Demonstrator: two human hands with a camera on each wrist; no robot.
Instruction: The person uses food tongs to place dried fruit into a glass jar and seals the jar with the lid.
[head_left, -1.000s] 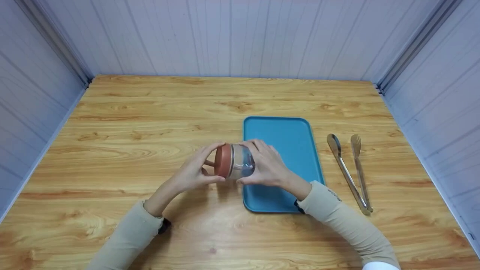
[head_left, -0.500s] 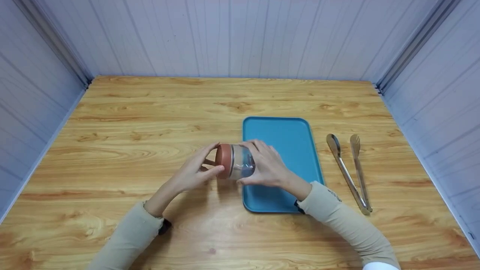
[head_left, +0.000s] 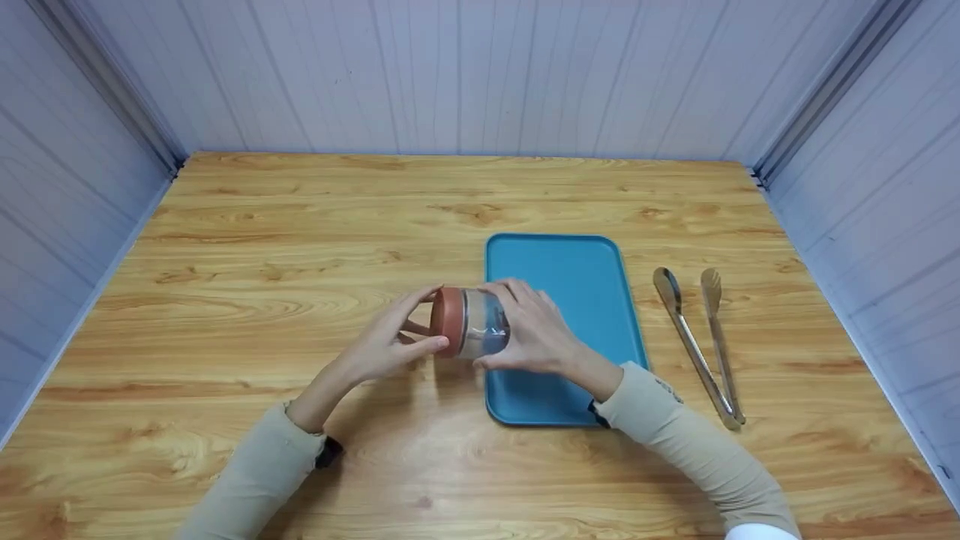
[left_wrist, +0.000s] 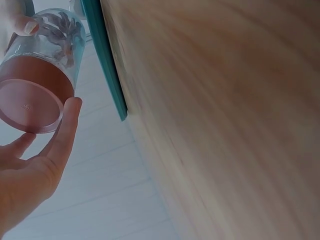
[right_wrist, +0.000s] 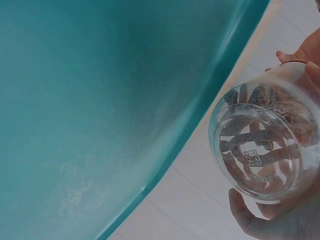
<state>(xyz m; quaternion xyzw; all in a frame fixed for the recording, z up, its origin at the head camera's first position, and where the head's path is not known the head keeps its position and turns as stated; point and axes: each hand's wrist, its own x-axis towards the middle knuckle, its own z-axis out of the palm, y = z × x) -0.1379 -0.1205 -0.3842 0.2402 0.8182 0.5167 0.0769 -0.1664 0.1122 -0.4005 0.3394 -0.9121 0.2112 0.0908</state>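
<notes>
A clear glass jar [head_left: 475, 322] is held sideways above the table, partly over the tray's left edge. Its reddish-brown lid [head_left: 448, 322] faces left. Inside, seen through the base in the right wrist view, lie several dark brown strip-like pieces [right_wrist: 250, 137]. My right hand [head_left: 540, 330] grips the glass body from the right, covering the base end in the head view. With thumb and fingertips, my left hand [head_left: 382, 341] holds the lid around its rim. In the left wrist view the lid's flat top [left_wrist: 30, 106] shows between those fingers, and lid and glass are together.
A blue rectangular tray [head_left: 559, 259] lies on the wooden table [head_left: 300, 225], under the right hand and forearm. To the right of it lie metal tongs [head_left: 697, 351], their ends spread apart. Pale panel walls [head_left: 420, 75] close off the back and both sides.
My left thumb has moved up from below the lid onto its near side, and the left fingers have shifted slightly on the rim. The right hand and jar have stayed in place.
</notes>
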